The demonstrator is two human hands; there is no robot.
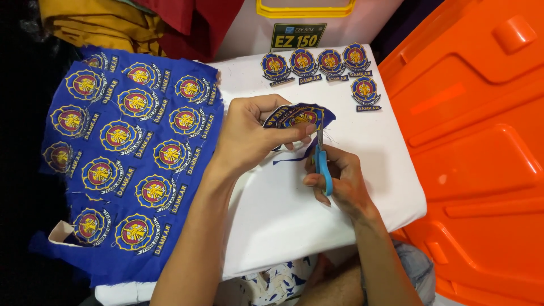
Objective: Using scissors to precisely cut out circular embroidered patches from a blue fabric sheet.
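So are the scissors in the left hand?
No, the right hand holds the blue-handled scissors; the left hand holds the patch being trimmed.

White board (294,215): blue sheet (124,153), badges (323,62).

Badge-making workshop: embroidered badge sheet (127,153), scissors (322,161)

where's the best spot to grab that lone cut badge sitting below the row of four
Pinch the lone badge by its round upper part, coming from above on its right side. It lies flat on the white board, apart from the row of four badges, so nothing crowds that edge.
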